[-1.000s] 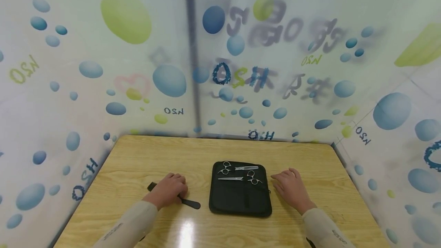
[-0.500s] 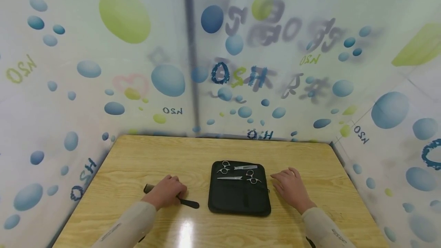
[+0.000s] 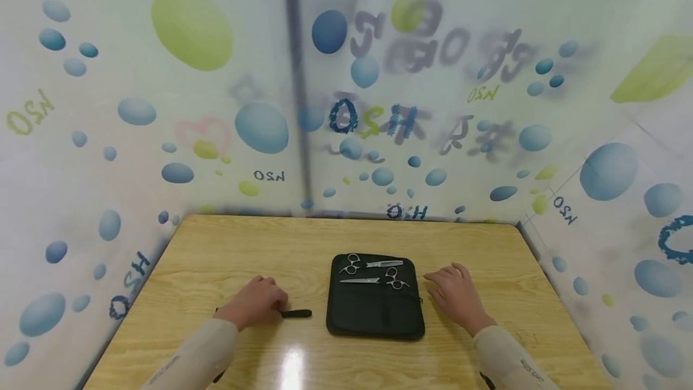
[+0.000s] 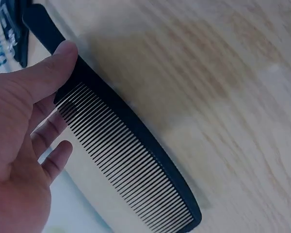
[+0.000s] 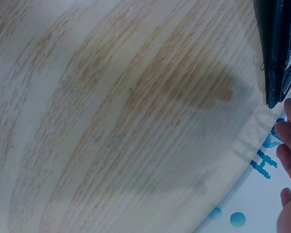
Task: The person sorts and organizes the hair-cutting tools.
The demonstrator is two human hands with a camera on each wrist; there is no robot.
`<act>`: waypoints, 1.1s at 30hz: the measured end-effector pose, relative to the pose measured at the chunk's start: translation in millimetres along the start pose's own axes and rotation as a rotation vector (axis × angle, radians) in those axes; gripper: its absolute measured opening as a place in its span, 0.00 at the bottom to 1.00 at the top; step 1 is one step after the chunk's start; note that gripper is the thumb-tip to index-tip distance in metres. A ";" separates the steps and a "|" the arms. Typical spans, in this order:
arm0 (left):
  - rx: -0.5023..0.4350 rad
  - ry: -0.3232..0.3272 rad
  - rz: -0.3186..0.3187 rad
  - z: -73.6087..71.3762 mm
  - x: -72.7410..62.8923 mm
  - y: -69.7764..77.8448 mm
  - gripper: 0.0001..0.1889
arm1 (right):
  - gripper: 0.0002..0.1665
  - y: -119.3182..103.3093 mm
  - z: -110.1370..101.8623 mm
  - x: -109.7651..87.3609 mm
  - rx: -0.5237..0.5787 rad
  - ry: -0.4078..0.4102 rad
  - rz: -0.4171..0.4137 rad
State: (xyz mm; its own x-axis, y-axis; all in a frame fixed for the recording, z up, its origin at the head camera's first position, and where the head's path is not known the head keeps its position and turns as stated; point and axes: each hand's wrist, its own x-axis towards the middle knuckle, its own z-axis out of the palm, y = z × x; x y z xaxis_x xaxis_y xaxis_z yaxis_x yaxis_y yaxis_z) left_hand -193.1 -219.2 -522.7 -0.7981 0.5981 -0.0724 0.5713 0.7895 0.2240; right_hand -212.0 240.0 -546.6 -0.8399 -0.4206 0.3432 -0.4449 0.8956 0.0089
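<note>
A black comb with a plain handle and long fine teeth is pinched in my left hand, thumb on the neck where handle meets teeth. In the head view most of the comb lies behind the left hand; its handle sticks out to the right. My right hand holds nothing and rests beside the right edge of a black case, fingers relaxed. Upon the case lie two silver scissors, an upper pair and a lower pair, pointing opposite ways.
The wooden table has the case near its middle, between both hands. White curtains printed with blue and green dots and lettering stand close behind the table and on both sides.
My left hand has turned the comb, so its wide toothed end, seen left of the hand before, is now mostly hidden. The right hand and the case stay put.
</note>
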 end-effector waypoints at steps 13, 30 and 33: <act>0.028 0.123 0.007 -20.2 13.8 9.3 0.02 | 0.17 -13.8 -7.7 8.6 0.004 -0.039 -0.017; 0.064 0.088 -0.003 -19.2 47.9 45.5 0.06 | 0.19 -47.8 -11.1 19.0 0.081 0.056 -0.158; 0.084 0.091 0.009 -16.5 54.7 54.4 0.06 | 0.20 -56.0 -12.1 21.3 0.094 0.086 -0.194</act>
State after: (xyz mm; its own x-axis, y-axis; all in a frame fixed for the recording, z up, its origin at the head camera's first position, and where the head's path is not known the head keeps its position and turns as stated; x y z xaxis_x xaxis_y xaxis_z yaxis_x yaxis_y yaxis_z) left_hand -208.8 -145.8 -498.5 -0.8049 0.5931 0.0190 0.5894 0.7953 0.1415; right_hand -201.2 182.6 -528.4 -0.7082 -0.5656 0.4225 -0.6255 0.7802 -0.0039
